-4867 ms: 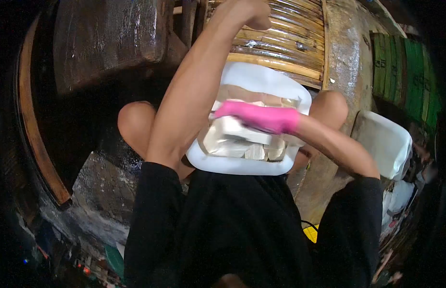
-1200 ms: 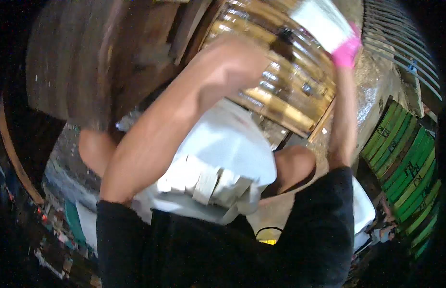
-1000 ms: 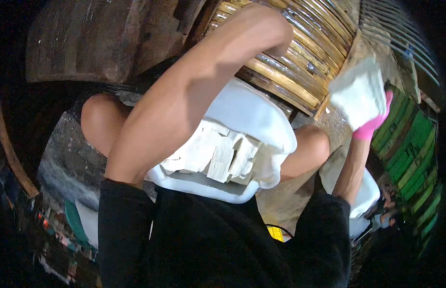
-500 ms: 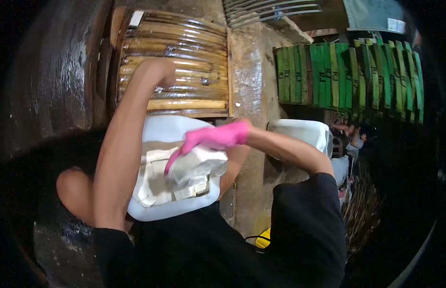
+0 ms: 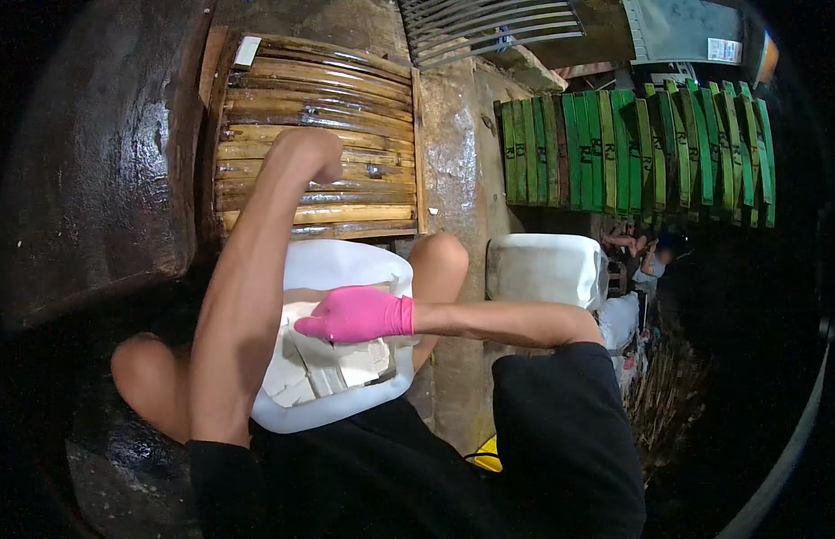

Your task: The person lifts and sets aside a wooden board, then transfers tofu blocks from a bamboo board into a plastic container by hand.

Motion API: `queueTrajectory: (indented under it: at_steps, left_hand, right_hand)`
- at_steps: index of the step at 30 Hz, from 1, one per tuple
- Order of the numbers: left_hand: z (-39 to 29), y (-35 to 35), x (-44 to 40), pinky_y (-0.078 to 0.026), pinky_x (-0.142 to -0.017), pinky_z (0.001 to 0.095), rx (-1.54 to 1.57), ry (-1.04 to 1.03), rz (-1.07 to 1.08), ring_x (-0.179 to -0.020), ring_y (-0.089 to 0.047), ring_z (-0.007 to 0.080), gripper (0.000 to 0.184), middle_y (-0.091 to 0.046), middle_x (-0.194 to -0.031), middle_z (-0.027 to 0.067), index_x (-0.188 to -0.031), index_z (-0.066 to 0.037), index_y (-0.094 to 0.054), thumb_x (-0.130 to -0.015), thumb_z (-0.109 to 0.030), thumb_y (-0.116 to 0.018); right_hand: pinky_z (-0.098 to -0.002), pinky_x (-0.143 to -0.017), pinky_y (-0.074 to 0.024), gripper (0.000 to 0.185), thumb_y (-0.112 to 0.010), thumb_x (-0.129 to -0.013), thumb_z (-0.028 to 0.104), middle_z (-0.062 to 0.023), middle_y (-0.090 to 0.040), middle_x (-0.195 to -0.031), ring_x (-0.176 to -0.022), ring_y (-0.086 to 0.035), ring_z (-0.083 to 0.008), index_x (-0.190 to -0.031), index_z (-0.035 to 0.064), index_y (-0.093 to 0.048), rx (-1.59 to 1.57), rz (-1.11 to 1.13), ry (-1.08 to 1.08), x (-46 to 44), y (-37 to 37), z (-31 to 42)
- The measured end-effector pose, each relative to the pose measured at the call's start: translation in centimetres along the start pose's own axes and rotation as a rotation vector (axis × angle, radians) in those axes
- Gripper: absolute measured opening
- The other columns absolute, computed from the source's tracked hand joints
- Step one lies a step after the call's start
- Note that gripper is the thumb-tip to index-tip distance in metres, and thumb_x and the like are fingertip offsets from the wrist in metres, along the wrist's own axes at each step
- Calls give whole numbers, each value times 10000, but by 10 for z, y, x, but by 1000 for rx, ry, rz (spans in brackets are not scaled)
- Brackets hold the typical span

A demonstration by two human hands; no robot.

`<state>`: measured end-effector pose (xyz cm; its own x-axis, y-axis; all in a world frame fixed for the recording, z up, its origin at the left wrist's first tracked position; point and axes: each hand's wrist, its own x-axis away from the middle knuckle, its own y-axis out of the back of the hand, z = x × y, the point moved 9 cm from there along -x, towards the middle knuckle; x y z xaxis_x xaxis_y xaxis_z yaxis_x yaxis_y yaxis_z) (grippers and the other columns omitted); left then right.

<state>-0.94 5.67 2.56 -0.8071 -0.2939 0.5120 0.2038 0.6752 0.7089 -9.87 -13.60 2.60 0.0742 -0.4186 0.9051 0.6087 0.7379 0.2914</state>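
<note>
Between my knees sits a white plastic tub [image 5: 302, 419] holding several pale, flat-sided blocks [image 5: 296, 382]. Inside its upper part is my right hand [image 5: 355, 314], in a pink glove, over the blocks with its fingers closed. Whatever those fingers grip is hidden beneath the glove. My left hand [image 5: 317, 154] is bare and bent down at the wrist above the wet bamboo slats [image 5: 364, 117]. Its fingers are out of sight under the hand, so its grip does not show.
A small white piece [image 5: 247, 52] rests on the slats' upper left corner. To the right are a second white container [image 5: 534, 269] and a row of green slats [image 5: 606, 148]. Metal bars [image 5: 498, 31] lie at the top. Another person [image 5: 651, 260] is farther right.
My right hand has moved down and left into the tub, and the blurred pale thing under it no longer shows. My left hand stays over the bamboo slats. The whole view has shifted slightly.
</note>
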Motion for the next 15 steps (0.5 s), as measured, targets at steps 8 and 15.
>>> queueTrajectory:
  at_steps: [8, 15]
  left_hand:
    - [-3, 1, 8, -543, -751, 404, 35, -6, 6, -832, -676, 292, 250, -690, -931, 171, -913, -24, -716, -710, -96, -589]
    - [-3, 0, 3, -542, -730, 398, 29, 10, -10, -784, -676, 286, 231, -696, -879, 158, -890, -31, -722, -718, -147, -621]
  right_hand:
    - [-378, -667, -497, 529, -527, -887, 529, -134, -665, -738, -671, -630, -250, -881, 22, -681, -119, 95, -83, -6, -19, -21]
    - [-342, -612, -528, 465, -673, -831, 427, -141, -672, -729, -666, -674, -212, -1058, 23, -626, -6, -371, 92, 42, 2, -16]
